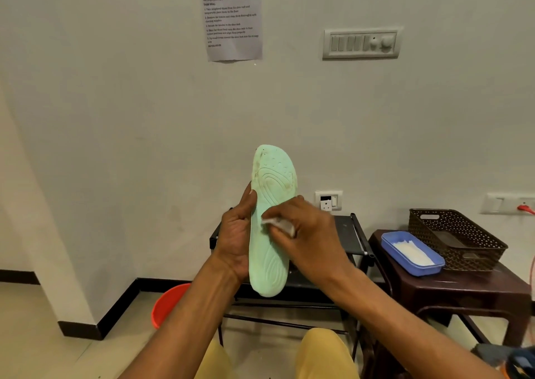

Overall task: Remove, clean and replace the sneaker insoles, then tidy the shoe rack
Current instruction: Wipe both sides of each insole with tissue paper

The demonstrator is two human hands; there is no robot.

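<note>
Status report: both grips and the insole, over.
Left grip holds the pale green foam insole upright. Right grip pinches a small white wipe against its middle. Nothing blocks it.

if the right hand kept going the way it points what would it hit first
The right hand, pressing a white wipe on the green insole, points left across it. Going straight on, it would probably meet the left hand gripping the insole's left edge first, though depth is unclear.
</note>
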